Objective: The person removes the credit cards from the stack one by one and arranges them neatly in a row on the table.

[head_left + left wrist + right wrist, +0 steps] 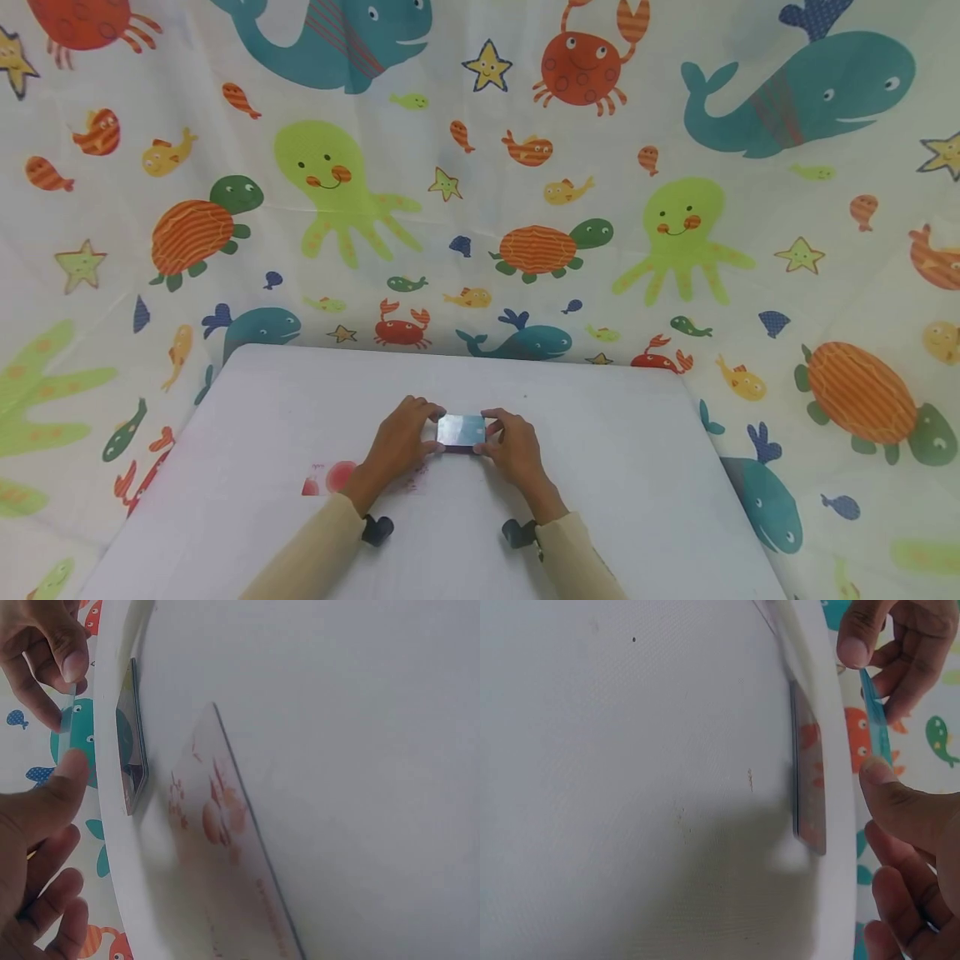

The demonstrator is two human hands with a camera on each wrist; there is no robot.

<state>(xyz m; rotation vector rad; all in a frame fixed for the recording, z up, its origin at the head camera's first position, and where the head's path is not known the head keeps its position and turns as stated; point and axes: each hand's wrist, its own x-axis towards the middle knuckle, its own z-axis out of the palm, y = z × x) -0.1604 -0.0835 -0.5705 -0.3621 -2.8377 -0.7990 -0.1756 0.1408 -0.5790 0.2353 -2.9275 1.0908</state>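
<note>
Between both hands is a thin, see-through bluish sheet [461, 430], which shows edge-on in the left wrist view. My left hand [401, 442] pinches its left end between thumb and fingers. At the opposite end, my right hand [513, 450] pinches it the same way. Below the sheet, a thin glossy slab [808, 769] with a dark edge lies flat on the white table and mirrors the wall's pattern. In the head view the sheet covers most of this slab. A gap shows between sheet and slab in both wrist views.
A shiny card with a red floral print [330, 479] lies on the table [600, 467] by the left forearm, partly hidden under it. Behind the table hangs a curtain [450, 233] printed with sea animals. Small dark devices sit at both wrists.
</note>
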